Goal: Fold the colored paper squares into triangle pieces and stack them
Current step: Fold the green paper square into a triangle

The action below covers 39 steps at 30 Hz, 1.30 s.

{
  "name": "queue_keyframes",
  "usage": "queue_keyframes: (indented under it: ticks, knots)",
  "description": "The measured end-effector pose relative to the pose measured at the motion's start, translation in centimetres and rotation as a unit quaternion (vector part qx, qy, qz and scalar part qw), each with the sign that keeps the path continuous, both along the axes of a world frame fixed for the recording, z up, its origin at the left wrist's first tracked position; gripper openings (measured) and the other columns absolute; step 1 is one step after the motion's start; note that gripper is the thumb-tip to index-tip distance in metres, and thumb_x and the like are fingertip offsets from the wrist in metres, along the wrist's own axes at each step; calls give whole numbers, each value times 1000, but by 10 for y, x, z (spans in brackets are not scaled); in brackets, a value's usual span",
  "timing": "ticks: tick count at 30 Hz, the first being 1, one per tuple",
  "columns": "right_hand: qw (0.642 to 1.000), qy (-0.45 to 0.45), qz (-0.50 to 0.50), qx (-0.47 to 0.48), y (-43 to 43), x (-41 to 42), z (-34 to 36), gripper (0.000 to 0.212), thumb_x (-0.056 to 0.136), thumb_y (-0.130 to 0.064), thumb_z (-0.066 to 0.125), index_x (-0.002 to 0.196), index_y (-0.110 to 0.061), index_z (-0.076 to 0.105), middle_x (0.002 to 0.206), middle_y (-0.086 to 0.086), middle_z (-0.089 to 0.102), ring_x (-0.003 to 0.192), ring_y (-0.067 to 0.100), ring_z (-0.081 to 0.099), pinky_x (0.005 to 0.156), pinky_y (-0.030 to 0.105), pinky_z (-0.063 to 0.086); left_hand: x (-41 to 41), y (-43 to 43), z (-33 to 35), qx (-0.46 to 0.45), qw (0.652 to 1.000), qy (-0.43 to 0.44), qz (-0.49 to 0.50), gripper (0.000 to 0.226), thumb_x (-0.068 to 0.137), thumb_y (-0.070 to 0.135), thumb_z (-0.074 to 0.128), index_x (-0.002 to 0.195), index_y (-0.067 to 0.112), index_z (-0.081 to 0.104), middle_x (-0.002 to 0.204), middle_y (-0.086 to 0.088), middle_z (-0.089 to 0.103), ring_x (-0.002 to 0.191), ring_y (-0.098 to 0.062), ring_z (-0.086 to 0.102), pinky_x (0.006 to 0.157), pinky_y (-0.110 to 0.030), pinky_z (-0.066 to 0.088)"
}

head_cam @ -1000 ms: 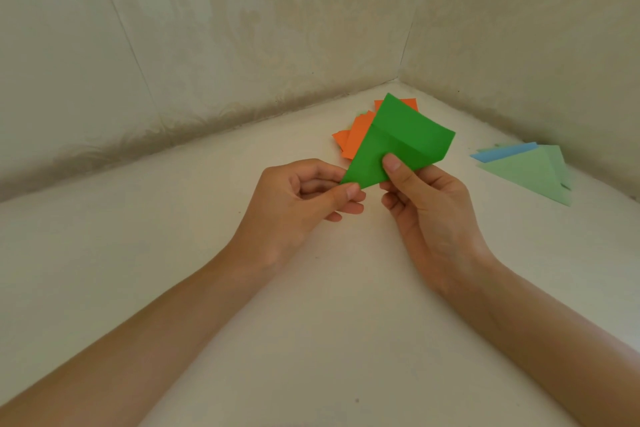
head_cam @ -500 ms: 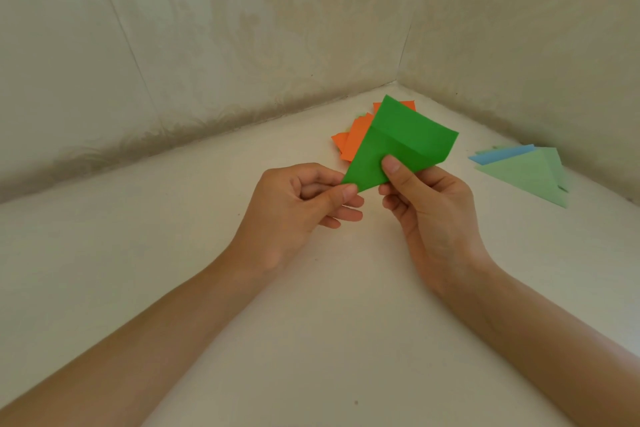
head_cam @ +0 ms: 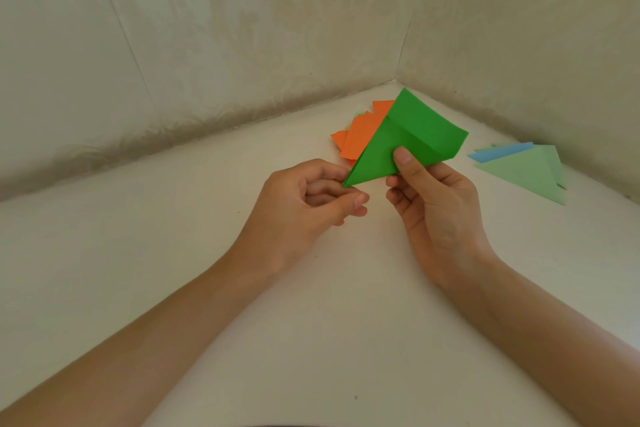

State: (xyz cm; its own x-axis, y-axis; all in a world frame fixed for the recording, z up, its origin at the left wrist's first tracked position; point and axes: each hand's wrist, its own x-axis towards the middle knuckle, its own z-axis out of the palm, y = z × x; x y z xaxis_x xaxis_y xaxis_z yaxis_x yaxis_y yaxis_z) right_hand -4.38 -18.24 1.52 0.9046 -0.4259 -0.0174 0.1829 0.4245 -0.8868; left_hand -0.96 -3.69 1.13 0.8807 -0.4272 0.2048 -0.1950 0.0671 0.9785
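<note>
The left hand (head_cam: 311, 204) is curled; whether the lower tip of the green paper (head_cam: 408, 139) is touched cannot be told. Orange sheets (head_cam: 360, 139) are laid on the table (head_cam: 138, 253) at its 1 o'clock. The half-folded green paper is pinched above the table by the right hand (head_cam: 436, 211). Pale green and blue triangles (head_cam: 523, 172) are stacked at that hand's 2 o'clock.

Soft, even, slightly dim light with a warm beige cast; its source is hard to place, perhaps overhead. Faint, diffuse shadows lie on the table (head_cam: 311, 322) toward 6 o'clock. The centre is sharp. Seams in the wall (head_cam: 242, 28) lean outward toward 10 and 2 o'clock from wide-angle distortion.
</note>
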Motion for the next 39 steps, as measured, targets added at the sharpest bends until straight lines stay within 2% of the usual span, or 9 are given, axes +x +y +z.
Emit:
queue_keyframes:
  ticks: [4,13,18,21,24,27,32,35,39]
  knots:
    - [1000,-10,10,-21,1,-1,0,7,76,-15,66,76,-9,63,62,-1,62,58,7,54,59,20,46,0,0,1,2,1000,5,0,3,84,9,65,84,12,64,74,0,74,68,-13,71,58,-19,52]
    - [973,6,63,-224,11,-6,1,12,84,-5,65,75,-13,67,56,-11,60,52,0,48,55,17,38,0,-1,3,15,1000,-24,12,24,83,33,57,87,11,63,76,-2,69,66,-9,66,57,-18,49]
    - [967,-8,83,-240,19,-8,1,19,84,-2,65,74,-18,67,54,-16,60,50,-4,49,53,7,37,0,-5,-5,48,988,-95,114,25,96,17,52,80,-3,53,55,-2,52,47,-5,50,45,-15,40]
    - [975,36,32,-219,13,-3,-3,31,80,-15,72,53,-17,57,50,-3,46,51,7,38,53,19,34,1,-6,-4,64,982,-125,130,26,96,17,51,79,-2,52,53,-3,46,45,-5,45,44,-10,36]
    - [981,52,11,-189,6,-1,-3,29,77,-21,74,54,-12,58,56,6,40,58,14,35,66,35,30,3,-5,-5,62,981,-124,134,27,96,18,51,81,-4,52,53,-5,46,45,-6,44,44,-10,35]
    - [987,61,-16,-150,1,2,0,31,78,-21,74,50,-17,61,56,3,42,58,13,36,67,35,30,3,-5,-6,66,979,-126,148,27,96,18,50,78,-2,50,54,-6,45,45,-7,44,44,-9,34]
    - [996,55,1,-70,-8,0,12,30,74,-37,67,72,-8,66,60,-1,50,54,9,43,56,25,37,6,-1,-7,63,971,-119,198,30,98,21,49,73,3,45,53,-1,44,42,-4,48,44,-12,32]
    - [983,62,92,-144,9,-5,10,31,75,-37,66,70,-6,63,62,2,51,54,11,43,50,24,36,4,-3,-6,56,973,-115,190,30,97,21,49,78,-2,49,48,2,48,40,-4,48,43,-14,34]
    - [972,47,58,-221,21,-2,2,30,90,-17,61,63,-8,55,54,1,48,51,11,41,54,27,34,2,-3,-4,26,982,-95,164,32,96,22,53,80,-6,53,45,-1,42,41,-12,37,40,-20,31]
